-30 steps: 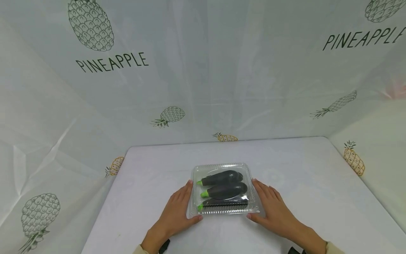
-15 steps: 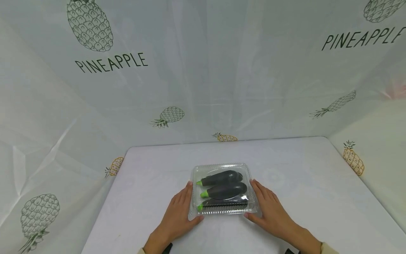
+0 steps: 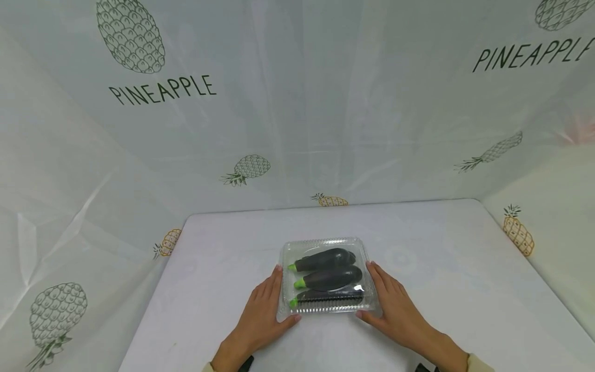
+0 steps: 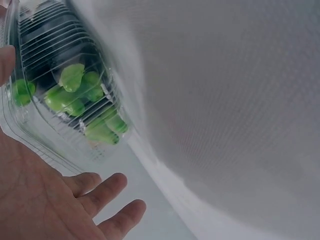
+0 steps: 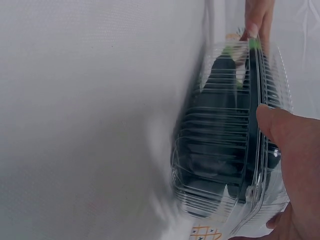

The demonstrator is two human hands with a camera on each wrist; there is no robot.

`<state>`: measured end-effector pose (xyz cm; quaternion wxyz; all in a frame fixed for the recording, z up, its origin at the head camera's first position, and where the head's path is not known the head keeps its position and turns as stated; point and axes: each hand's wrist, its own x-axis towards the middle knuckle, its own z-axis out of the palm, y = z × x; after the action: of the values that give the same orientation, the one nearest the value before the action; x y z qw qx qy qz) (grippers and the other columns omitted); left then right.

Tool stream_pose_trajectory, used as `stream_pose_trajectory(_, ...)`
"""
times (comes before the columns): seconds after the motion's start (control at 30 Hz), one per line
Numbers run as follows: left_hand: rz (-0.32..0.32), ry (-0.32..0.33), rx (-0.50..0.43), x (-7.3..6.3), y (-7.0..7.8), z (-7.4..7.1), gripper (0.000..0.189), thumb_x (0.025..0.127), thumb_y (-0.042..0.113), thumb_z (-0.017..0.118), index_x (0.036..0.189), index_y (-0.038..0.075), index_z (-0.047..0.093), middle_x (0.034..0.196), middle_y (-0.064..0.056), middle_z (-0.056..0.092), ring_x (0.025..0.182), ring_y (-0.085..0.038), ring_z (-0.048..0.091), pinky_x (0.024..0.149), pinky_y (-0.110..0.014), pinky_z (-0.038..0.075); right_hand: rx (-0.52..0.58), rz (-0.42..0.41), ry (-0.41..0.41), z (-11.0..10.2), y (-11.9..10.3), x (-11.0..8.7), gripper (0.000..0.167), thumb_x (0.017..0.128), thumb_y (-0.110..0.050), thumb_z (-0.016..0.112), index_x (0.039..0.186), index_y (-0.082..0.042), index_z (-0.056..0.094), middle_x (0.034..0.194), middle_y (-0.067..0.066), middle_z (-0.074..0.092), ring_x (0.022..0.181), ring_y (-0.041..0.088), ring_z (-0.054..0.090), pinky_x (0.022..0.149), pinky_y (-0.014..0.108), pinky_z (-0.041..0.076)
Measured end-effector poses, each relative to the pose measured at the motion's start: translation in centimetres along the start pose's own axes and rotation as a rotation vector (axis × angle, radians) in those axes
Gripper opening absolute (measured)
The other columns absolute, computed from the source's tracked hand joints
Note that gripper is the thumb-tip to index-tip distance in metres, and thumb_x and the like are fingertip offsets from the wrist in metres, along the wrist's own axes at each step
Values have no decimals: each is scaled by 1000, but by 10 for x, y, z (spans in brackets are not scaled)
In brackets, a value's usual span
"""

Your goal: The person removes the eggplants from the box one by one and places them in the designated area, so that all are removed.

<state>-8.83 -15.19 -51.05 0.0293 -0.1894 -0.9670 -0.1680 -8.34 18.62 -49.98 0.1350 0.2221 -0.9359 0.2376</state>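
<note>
A clear plastic clamshell box (image 3: pixel 295 251) sits shut on the table, with dark purple eggplants (image 3: pixel 332 279) lying inside it. Their bright green stem ends (image 4: pixel 72 77) point toward my left hand. Along the box's left side rests my left hand (image 3: pixel 261 315), fingers extended and thumb near the front left corner. My right hand (image 3: pixel 398 310) lies along the right side with fairly straight fingers. Its thumb (image 5: pixel 270 122) touches the ribbed front edge in the right wrist view. Parts of the right fingers are hidden behind the box there.
The white table (image 3: pixel 223 243) extends around the box, with its far edge against a hanging sheet (image 3: pixel 372 103). Pineapple drawings and lettering are printed on that sheet, which also drapes down both sides. Dark wrist straps (image 3: pixel 245 364) show below the hands.
My right hand has shifted slightly left, its thumb further along the box's front edge. The left thumb has edged slightly right. The box stays in nearly the same place.
</note>
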Motion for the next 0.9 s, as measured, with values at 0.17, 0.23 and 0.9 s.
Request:
stream_pose_trajectory(0.17,-2,7,-2,1,1,1,108,93,62,69,165,-3,22,173,-16,26,153,-33,38,123,-52,40,7,-7,18,2,1,0,110,85,-48,86,163,-1,26,158,26,42,136,49,50,107,67,45)
stream_pose_trajectory(0.23,-2,13,2,1,1,1,107,93,62,69,165,-3,22,173,-16,27,153,-33,39,122,-52,40,10,-7,23,3,1,1,109,85,-48,87,163,-1,26,158,26,43,136,50,50,107,67,45)
stream_pose_trajectory(0.9,-40,70,-88,-2,20,-1,99,94,44,73,161,-11,25,169,-26,29,150,-41,39,120,-61,38,91,53,13,5,-8,3,108,83,-41,88,162,1,25,158,28,42,140,48,45,108,71,43)
